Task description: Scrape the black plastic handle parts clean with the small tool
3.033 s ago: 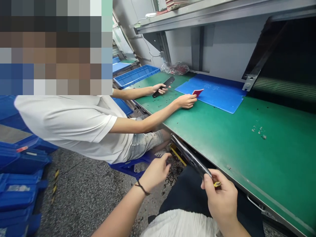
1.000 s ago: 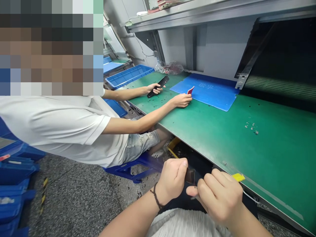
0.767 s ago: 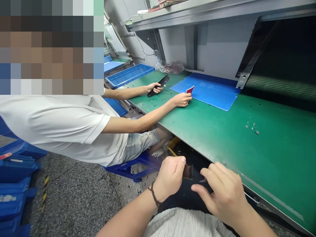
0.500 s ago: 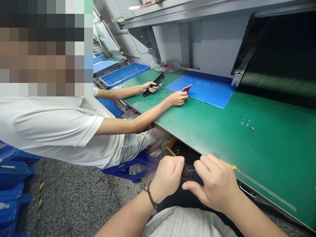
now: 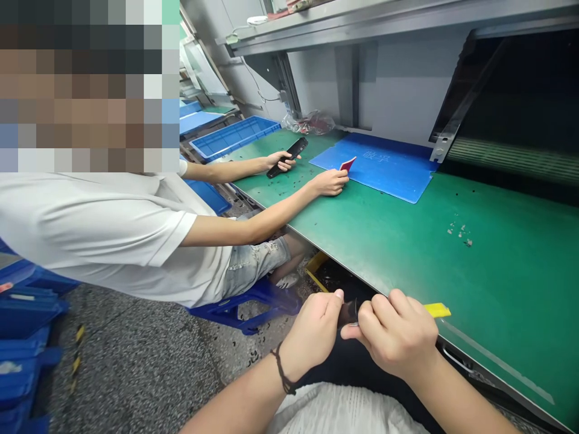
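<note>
In front of my lap, my left hand [image 5: 318,328] is closed round a dark, glossy plastic part [image 5: 348,312]; most of it is hidden by the fingers. My right hand [image 5: 400,331] is a fist right beside it, its thumb pointing toward the part. From the far side of that fist sticks out the yellow handle of what looks like a knife [image 5: 438,310]. Its blade cannot be seen at this moment. Both hands are just off the table's front edge.
A seated co-worker at left holds a long black part [image 5: 287,158] and a small red piece [image 5: 348,164] over the green table [image 5: 506,271]. A blue sheet [image 5: 380,166], blue tray [image 5: 235,137] and plastic bag [image 5: 312,122] lie behind. Below is a yellow-edged bin [image 5: 316,271].
My right fist has turned slightly and its thumb has drawn in, exposing more of the yellow handle. The thin blade seen earlier between my hands is hidden. The view has shifted slightly.
</note>
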Demonstrator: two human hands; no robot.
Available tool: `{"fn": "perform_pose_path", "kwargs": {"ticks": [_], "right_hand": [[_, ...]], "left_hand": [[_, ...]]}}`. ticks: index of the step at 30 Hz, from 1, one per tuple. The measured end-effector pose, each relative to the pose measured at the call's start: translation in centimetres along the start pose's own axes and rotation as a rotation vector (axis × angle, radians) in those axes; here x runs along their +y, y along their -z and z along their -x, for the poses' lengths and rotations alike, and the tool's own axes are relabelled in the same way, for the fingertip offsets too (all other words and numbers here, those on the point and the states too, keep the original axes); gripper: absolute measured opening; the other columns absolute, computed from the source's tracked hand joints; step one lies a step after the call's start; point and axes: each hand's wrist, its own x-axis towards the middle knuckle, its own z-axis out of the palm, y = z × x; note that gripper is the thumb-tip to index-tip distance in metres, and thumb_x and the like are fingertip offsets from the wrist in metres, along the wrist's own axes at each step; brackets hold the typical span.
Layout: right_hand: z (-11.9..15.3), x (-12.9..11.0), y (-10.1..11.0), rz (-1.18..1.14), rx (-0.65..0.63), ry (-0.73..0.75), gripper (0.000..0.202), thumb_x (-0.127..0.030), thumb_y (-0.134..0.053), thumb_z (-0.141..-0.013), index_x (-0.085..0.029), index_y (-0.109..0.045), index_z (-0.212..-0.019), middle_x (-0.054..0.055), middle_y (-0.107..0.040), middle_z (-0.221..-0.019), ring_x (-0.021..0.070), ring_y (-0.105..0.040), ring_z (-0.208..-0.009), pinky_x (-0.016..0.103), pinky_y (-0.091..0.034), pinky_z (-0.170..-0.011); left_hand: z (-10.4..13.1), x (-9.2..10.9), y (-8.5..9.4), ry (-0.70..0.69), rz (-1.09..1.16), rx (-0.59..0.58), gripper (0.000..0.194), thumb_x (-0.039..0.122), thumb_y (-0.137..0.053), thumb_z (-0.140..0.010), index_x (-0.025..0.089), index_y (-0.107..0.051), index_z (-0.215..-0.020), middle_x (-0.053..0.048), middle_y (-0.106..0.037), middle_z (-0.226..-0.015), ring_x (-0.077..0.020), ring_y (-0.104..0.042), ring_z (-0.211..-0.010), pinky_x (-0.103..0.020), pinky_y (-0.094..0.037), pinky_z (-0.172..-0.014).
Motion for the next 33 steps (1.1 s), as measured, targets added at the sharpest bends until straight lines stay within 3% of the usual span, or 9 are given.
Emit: {"fn": "perform_pose_path", "kwargs": {"ticks": [5,8,12,16,22,26,28,30,33], "right_hand": [[0.4,0.1,-0.2,-0.155,0.027,0.008,0.039,-0.040,-0.059,-0.106,-0.020,-0.056,-0.073,-0.001,-0.041,-0.063,0.0164,-0.033,-0.066,0.036,-0.017,-0.062],[0.0,0.5,0.6,-0.311,-0.039,-0.056,0.028,-0.028,-0.058,-0.106,-0.020,-0.058,-0.078,0.000,-0.045,-0.067,0.0164,-0.034,-0.067,0.035,-0.020,-0.063],[-0.8,1.2,1.3,-0.294,-0.165,-0.124,0.050,-0.061,-0.049,-0.106,-0.019,-0.058,-0.080,0.003,-0.050,-0.073,0.0185,-0.036,-0.071,0.034,-0.020,-0.062],[-1.3,1.6,1.2,-0.184,-0.220,-0.078,0.056,-0.063,-0.042,-0.108,-0.021,-0.055,-0.075,0.003,-0.049,-0.072,0.0186,-0.035,-0.070,0.035,-0.019,-0.062],[-0.7,1.5,0.7,-0.022,-0.071,0.056,0.051,-0.053,-0.055,-0.107,-0.021,-0.051,-0.067,0.001,-0.042,-0.064,0.0179,-0.033,-0.067,0.037,-0.016,-0.062],[0.0,0.9,0.2,-0.135,-0.015,0.066,0.043,-0.039,-0.066,-0.103,-0.021,-0.051,-0.067,-0.001,-0.041,-0.062,0.0159,-0.033,-0.064,0.037,-0.017,-0.061],[0.4,0.7,0.1,-0.264,-0.006,0.013,0.033,-0.027,-0.067,-0.102,-0.021,-0.054,-0.072,-0.002,-0.042,-0.062,0.0151,-0.035,-0.064,0.035,-0.019,-0.061],[0.8,0.5,0.2,-0.366,-0.008,-0.108,0.010,-0.015,-0.062,-0.101,-0.019,-0.064,-0.092,-0.001,-0.051,-0.069,0.0151,-0.042,-0.066,0.033,-0.026,-0.061],[1.2,0.3,0.6,-0.429,-0.056,-0.347,0.022,-0.013,-0.059,-0.102,-0.016,-0.064,-0.124,0.002,-0.059,-0.081,0.0153,-0.052,-0.071,0.030,-0.037,-0.064]], "left_hand": [[-0.6,-0.3,0.1,0.017,0.020,-0.012,0.058,0.050,-0.028,-0.109,0.021,-0.034,-0.059,0.001,-0.039,-0.056,-0.0141,-0.035,-0.056,-0.033,-0.026,-0.059],[-0.8,-0.3,0.6,0.019,-0.102,0.033,0.058,0.051,-0.028,-0.109,0.021,-0.033,-0.060,0.000,-0.040,-0.056,-0.0147,-0.035,-0.055,-0.034,-0.023,-0.059],[-0.5,0.5,1.3,-0.047,-0.362,0.089,0.055,0.045,-0.027,-0.110,0.021,-0.037,-0.062,-0.001,-0.047,-0.056,-0.0157,-0.035,-0.053,-0.035,-0.018,-0.059],[-0.1,1.2,1.5,-0.108,-0.502,0.108,0.050,0.039,-0.027,-0.109,0.021,-0.040,-0.064,-0.002,-0.053,-0.058,-0.0165,-0.038,-0.052,-0.035,-0.015,-0.058],[-0.2,1.1,1.3,-0.102,-0.478,0.135,0.053,0.039,-0.026,-0.110,0.021,-0.039,-0.062,-0.002,-0.052,-0.054,-0.0161,-0.039,-0.049,-0.034,-0.016,-0.056],[-0.3,1.1,1.4,-0.092,-0.525,0.175,0.053,0.037,-0.027,-0.111,0.021,-0.042,-0.062,-0.003,-0.056,-0.056,-0.0163,-0.044,-0.048,-0.034,-0.016,-0.056],[-0.4,1.0,1.5,-0.082,-0.569,0.212,0.052,0.036,-0.029,-0.110,0.021,-0.044,-0.063,-0.004,-0.059,-0.058,-0.0174,-0.048,-0.050,-0.033,-0.016,-0.057],[-0.5,0.8,1.6,-0.091,-0.625,0.258,0.050,0.035,-0.030,-0.110,0.021,-0.047,-0.065,-0.005,-0.062,-0.060,-0.0191,-0.053,-0.053,-0.033,-0.016,-0.057],[-0.6,0.5,1.6,-0.130,-0.705,0.312,0.047,0.033,-0.031,-0.110,0.021,-0.050,-0.068,-0.006,-0.064,-0.062,-0.0208,-0.055,-0.054,-0.033,-0.016,-0.058]]}}
